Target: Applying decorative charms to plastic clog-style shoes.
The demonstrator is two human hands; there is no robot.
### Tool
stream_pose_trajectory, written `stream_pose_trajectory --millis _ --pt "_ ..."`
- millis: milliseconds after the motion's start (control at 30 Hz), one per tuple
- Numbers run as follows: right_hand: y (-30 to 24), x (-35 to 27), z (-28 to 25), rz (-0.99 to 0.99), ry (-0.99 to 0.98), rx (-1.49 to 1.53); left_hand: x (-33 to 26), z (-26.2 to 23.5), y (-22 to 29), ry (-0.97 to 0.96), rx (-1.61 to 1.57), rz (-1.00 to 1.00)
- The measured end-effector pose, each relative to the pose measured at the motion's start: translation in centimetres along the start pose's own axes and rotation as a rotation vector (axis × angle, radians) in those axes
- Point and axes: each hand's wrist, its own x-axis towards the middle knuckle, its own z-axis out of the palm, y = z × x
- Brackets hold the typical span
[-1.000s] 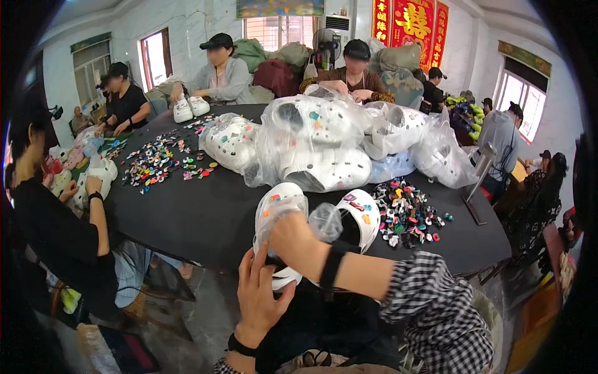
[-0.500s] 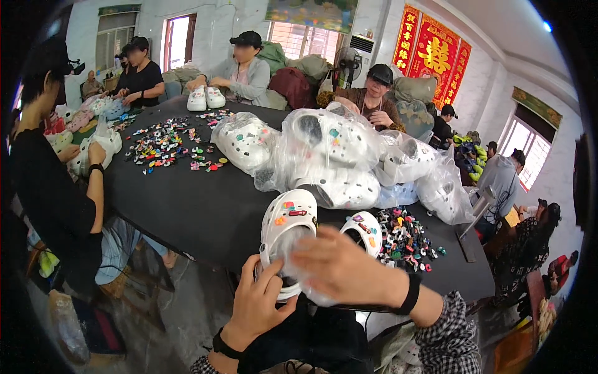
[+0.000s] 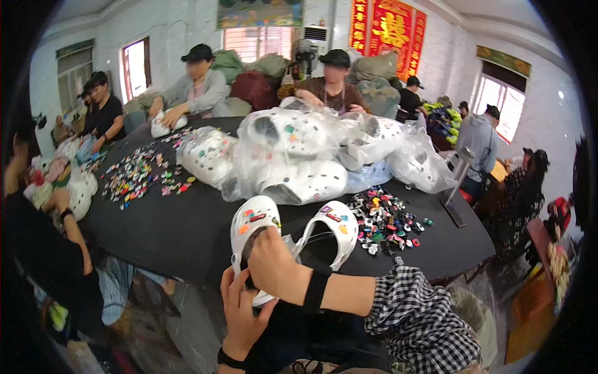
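A white clog (image 3: 246, 212) with colourful charms on its toe rests at the near table edge. My left hand (image 3: 243, 305) grips its heel end, with the thumb and fingers apart around the rim. My right hand (image 3: 274, 262) is curled over the foot opening, its fingers down inside the clog; what they pinch is hidden. A scrap of clear plastic (image 3: 289, 243) shows beside that hand. Just right, a second white clog (image 3: 346, 225) with similar charms stands on the table, its opening toward me.
Bagged white clogs (image 3: 305, 181) are heaped across the black table (image 3: 168, 230). Loose charms (image 3: 386, 218) lie in a pile at right, more charms (image 3: 134, 174) at far left. A metal stand (image 3: 458, 187) rises at the right edge. Several people sit around the table.
My right hand has moved from over the clog with clear plastic into its opening. The second clog, partly hidden before, now shows more fully. The view has turned right.
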Motion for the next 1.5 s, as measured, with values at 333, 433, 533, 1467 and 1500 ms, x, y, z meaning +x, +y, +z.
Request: stream_pose_trajectory --millis 333,433,533,1467,1500 --pt "3.8 -7.8 -2.6 0.054 0.737 0.772 -1.3 0.2 0.5 0.029 0.046 -0.103" --pt "6.4 -9.9 -1.5 0.384 0.666 0.754 -0.9 -0.6 0.5 0.014 0.011 -0.152" --pt "8.1 -11.7 1.9 0.654 0.522 0.667 -0.2 -0.7 0.4 -0.003 -0.03 -0.182" --pt "3.0 -16.1 4.2 0.496 0.513 1.017 3.2 -4.9 5.5 -0.015 0.233 -0.157" --pt "3.0 -16.2 4.4 0.496 0.526 1.004 3.7 -4.9 5.4 -0.037 0.158 -0.111"
